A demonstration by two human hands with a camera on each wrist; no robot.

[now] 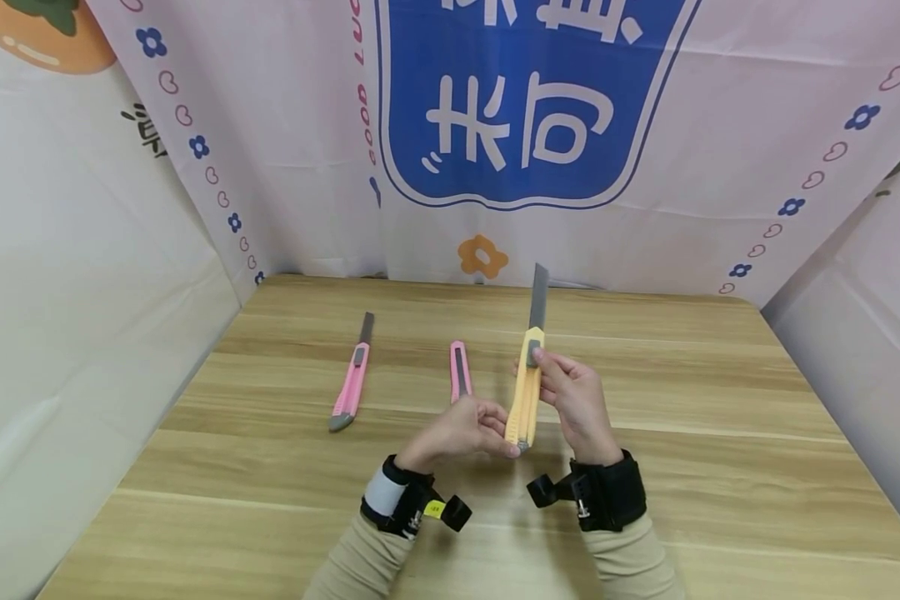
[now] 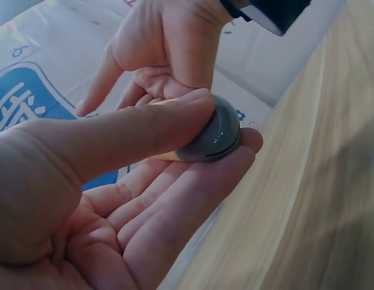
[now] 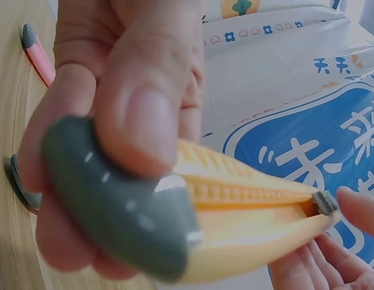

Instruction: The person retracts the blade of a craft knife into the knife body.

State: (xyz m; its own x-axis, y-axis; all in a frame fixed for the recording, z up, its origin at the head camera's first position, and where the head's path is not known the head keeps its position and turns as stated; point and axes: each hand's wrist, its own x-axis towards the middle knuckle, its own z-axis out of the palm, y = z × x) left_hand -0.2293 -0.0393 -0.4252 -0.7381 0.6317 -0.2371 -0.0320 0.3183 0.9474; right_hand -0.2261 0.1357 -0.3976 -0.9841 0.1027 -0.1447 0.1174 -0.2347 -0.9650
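With the yellow cutter point(image 1: 527, 392) as the hub of the dial in the head view, the left hand point(image 1: 471, 427) sits at 8 o'clock and pinches its grey end cap point(image 2: 218, 138), thumb on top and fingers beneath. The right hand point(image 1: 583, 410), just past 3 o'clock, grips the same cutter farther up, thumb at the grey slider point(image 1: 532, 354) and fingertips reaching behind the body. The cutter is held up off the wooden table point(image 1: 720, 400), its extended blade point(image 1: 538, 296) pointing close to 12 o'clock. On the tabletop towards 9 o'clock lie two pink cutters: the nearer one point(image 1: 460, 367) has its lower part hidden by the left hand, and whether they touch I cannot tell; the farther one point(image 1: 351, 382) lies well apart, blade out towards 12 o'clock. Each wrist wears a black strap. Beyond the table, at 12 o'clock, hangs a printed cloth with a blue panel point(image 1: 622, 50).
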